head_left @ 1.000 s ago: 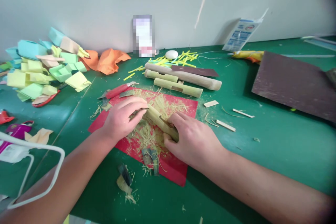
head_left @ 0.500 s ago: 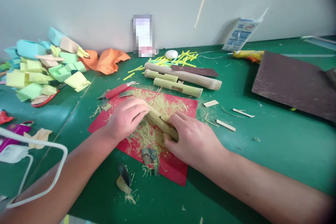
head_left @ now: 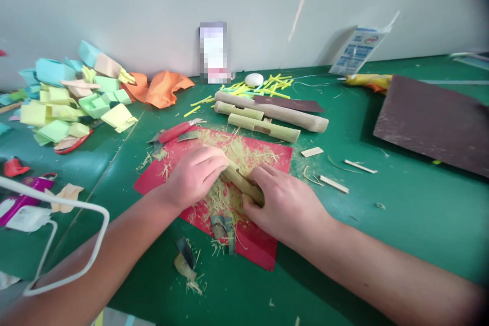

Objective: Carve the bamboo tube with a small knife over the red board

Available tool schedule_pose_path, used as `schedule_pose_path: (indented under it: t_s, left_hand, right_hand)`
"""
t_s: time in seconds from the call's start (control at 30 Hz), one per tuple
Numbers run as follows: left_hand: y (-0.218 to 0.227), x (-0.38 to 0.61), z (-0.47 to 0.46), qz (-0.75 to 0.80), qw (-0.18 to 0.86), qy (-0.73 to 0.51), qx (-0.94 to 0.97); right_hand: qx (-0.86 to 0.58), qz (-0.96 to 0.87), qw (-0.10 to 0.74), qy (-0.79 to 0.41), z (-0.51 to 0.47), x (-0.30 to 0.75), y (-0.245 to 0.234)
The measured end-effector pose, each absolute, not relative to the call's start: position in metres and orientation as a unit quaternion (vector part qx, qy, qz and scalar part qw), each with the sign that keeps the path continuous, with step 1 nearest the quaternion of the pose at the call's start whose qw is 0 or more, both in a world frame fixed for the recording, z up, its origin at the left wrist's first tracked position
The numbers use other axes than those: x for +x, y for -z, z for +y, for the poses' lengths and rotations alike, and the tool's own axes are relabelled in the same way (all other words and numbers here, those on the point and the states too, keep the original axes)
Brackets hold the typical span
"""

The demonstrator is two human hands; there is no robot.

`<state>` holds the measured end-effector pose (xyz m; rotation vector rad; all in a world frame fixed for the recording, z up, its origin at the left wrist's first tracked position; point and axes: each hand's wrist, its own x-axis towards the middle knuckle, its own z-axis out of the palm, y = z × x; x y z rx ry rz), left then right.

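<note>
A pale green bamboo tube (head_left: 241, 181) with a notch cut in its side lies slantwise between my hands. My left hand (head_left: 198, 173) is closed on its far left end, the fingertips bent over it. Around the near right end my right hand (head_left: 280, 196) is closed, thumb below and fingers above. Under both hands lies a red sheet (head_left: 263, 252) strewn with bamboo dust and shavings. Bits of dark sandpaper (head_left: 223, 229) rest on the sheet, close in front of the tube. Beyond my left hand is a red-handled knife (head_left: 176, 132).
Two notched bamboo tubes (head_left: 282, 132) and a longer bamboo stick (head_left: 305, 121) lie behind the sheet. Folded papers (head_left: 57, 112) pile up at left. A dark brown sheet (head_left: 431, 127) lies at right. A white cable (head_left: 105, 229) crosses over my left forearm. A phone (head_left: 213, 53) leans on the wall.
The whole view has shifted slightly, so things appear a little further right. Both hands keep their hold on the bamboo tube, with little visible change in its position on the sheet.
</note>
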<state>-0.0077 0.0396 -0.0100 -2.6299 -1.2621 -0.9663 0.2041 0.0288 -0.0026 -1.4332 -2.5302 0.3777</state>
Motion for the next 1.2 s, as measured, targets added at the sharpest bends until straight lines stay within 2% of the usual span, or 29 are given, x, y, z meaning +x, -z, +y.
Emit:
schedule_pose_path:
  t_s: [1.2]
  left_hand:
    - [0.0091,-0.0088,0.0408,-0.411,0.055,0.289,-0.863]
  right_hand:
    - [-0.481,-0.862,0.108,-0.117,0.0281,0.2037,0.0035]
